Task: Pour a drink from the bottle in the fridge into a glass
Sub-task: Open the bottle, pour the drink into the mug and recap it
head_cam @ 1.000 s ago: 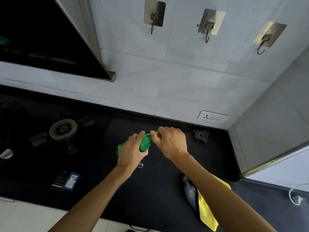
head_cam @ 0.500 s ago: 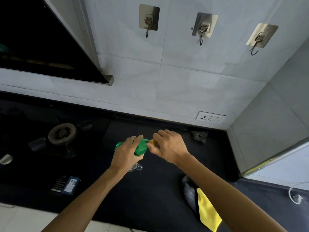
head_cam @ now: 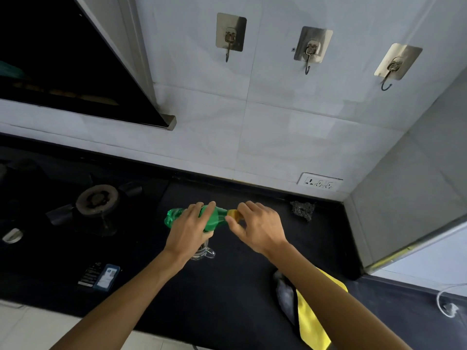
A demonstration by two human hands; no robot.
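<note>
**Cap work over the glass**

The green plastic bottle (head_cam: pixel 216 219) lies nearly level in the air above the middle of the counter (head_cam: pixel 227 294), base toward the stove and yellow cap (head_cam: pixel 235 214) toward the back right corner. The left hand (head_cam: pixel 188 229) is wrapped round its body. The right hand (head_cam: pixel 260 223) pinches the cap between thumb and fingertips.

The bottle looks small and light, with thin walls that would likely give under a hard squeeze. If it is fizzy or cold from the fridge, it may be slick and could spurt once opened. The firm shoulder below the neck seems the best place to hold it, gripped only moderately.

The clear glass (head_cam: pixel 205 251) stands on the counter directly under the left hand, mostly hidden. It is fragile and easy to knock.

Further out, a scouring pad (head_cam: pixel 303 210) sits by the back edge and a burner (head_cam: pixel 97 199) lies to the left. A packet (head_cam: pixel 101 275) is near the front edge, and a yellow cloth (head_cam: pixel 312 322) over a grey cloth (head_cam: pixel 284 294) is at the front right. None of them crowds the glass.
</note>
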